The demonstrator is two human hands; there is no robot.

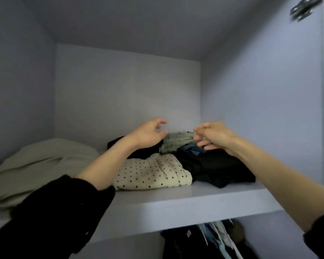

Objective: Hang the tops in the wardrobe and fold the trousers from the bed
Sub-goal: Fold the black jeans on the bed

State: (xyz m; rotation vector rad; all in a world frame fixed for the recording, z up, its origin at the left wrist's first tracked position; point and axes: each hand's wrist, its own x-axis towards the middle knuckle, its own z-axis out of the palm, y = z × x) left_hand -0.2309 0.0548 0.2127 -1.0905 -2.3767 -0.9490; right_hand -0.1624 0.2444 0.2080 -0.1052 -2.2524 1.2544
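Black sleeves fill my lower corners; both arms reach over the shelf (176,204). My left hand (148,134) and right hand (215,136) hover loosely curled, holding nothing, above the folded trousers (176,142) at frame centre, lying crosswise between them, right hand slightly nearer.

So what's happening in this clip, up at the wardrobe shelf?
A person reaches both bare hands over folded clothes on the upper wardrobe shelf. The left hand and right hand hover with loosely curled fingers above a pale green folded garment, holding nothing. A cream polka-dot garment and dark folded clothes lie in front; hung clothes show below.
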